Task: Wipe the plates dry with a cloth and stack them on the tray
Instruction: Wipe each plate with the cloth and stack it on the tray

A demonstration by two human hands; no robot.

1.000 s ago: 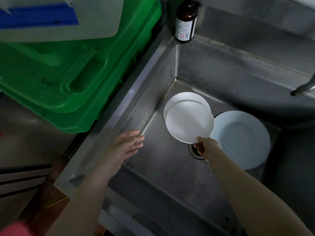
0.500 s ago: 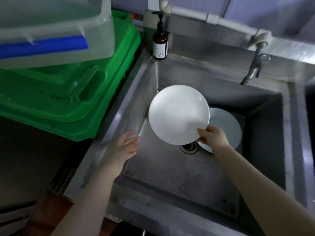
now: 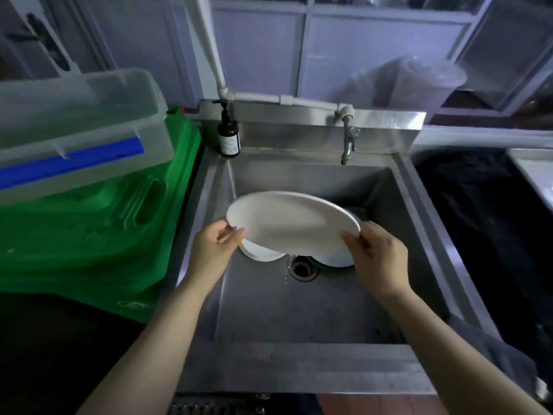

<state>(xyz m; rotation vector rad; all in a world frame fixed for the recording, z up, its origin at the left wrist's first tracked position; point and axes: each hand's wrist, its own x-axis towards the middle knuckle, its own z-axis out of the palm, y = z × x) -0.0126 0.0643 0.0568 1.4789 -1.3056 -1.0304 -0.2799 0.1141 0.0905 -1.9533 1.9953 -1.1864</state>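
You hold one white plate (image 3: 291, 221) over the steel sink (image 3: 314, 301).
Head view: your left hand (image 3: 214, 250) pinches its rim at 9 o'clock, your right hand (image 3: 378, 259) at 3 o'clock; water drips toward the drain (image 3: 302, 268), and two more plates (image 3: 332, 260) lie beneath.

A single head-worn camera looks forward and steeply down into a steel sink (image 3: 299, 363) from above its near rim, close in, wide-angled, facing the tap (image 3: 348, 142) at the far edge.
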